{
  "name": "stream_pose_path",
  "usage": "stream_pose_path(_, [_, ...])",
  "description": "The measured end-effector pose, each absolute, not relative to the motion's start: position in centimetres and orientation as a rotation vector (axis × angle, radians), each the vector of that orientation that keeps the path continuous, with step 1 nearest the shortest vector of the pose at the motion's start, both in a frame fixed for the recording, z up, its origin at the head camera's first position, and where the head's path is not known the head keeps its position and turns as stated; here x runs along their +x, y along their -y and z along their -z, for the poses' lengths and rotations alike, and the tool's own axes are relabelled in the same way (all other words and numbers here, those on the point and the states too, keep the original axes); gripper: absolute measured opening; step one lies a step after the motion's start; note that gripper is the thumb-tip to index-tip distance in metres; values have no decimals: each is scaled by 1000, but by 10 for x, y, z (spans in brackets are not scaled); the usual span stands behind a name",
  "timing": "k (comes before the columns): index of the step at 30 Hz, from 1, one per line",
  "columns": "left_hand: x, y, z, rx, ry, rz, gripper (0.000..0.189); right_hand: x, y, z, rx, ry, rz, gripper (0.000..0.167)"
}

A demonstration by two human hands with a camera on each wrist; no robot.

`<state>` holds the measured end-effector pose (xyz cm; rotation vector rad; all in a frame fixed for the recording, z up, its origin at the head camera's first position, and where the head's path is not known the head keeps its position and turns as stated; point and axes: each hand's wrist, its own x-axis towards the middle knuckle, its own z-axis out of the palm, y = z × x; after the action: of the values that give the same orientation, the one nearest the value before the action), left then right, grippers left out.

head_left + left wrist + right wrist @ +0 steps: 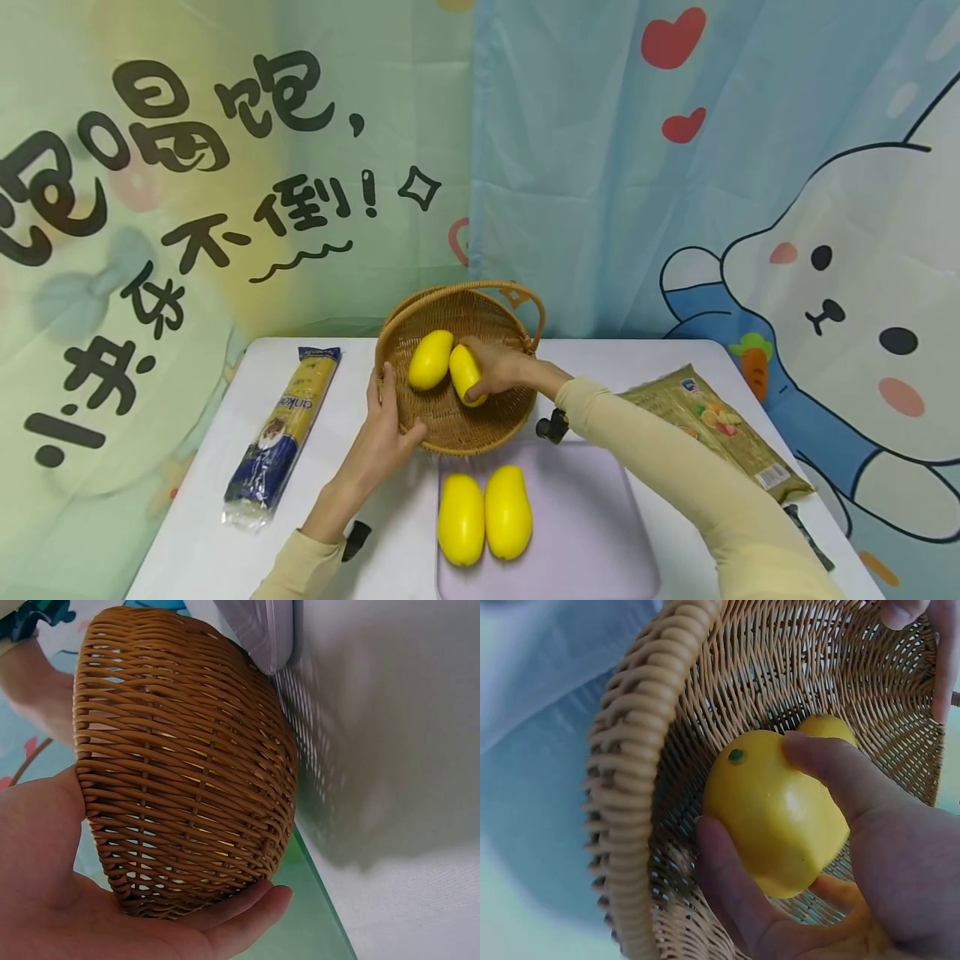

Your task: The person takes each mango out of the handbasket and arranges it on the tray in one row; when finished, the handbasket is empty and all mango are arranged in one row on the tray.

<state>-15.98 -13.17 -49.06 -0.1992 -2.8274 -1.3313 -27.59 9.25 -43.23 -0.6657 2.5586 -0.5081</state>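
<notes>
A brown wicker basket (pixel 510 421) is tilted with its opening facing me. My left hand (pixel 382 437) grips its left side, the thumb at the rim and the fingers along the outer weave (pixel 187 750). Inside the basket, my right hand (pixel 497 367) holds a yellow mango (pixel 462 364) between thumb and fingers. In the right wrist view that mango (pixel 772 810) shows a small green stem spot. Beside it in the basket lies another yellow mango (pixel 431 360). Two more mangoes, left (pixel 461 518) and right (pixel 508 512), lie side by side on a pale purple tray (pixel 588 517).
On the left of the white table (pixel 390 533) lies a blue and yellow pasta packet (pixel 281 433). A gold-green packet (pixel 720 433) lies on the right, partly behind my right sleeve. A printed curtain (pixel 570 167) hangs behind the table.
</notes>
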Motion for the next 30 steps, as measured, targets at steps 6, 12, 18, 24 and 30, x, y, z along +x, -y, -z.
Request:
stream_pose_path(6, [-161, 132, 492, -227, 2803, 1309, 105, -274, -102, 427, -688, -2589, 501, 99])
stream_pose_path(12, [-161, 132, 491, -228, 2812, 1308, 105, -270, -109, 418, -678, -2590, 524, 99])
stream_pose_path(18, [-160, 132, 491, -218, 2818, 1315, 105, -264, -114, 408, -709, -2604, 529, 98])
stream_pose_path(24, [-160, 132, 491, -214, 2825, 1313, 105, -251, -121, 394, -737, -2617, 536, 99])
stream_pose_path(30, [-160, 132, 490, -213, 2825, 1318, 105, -237, -130, 380, -767, -2605, 601, 101])
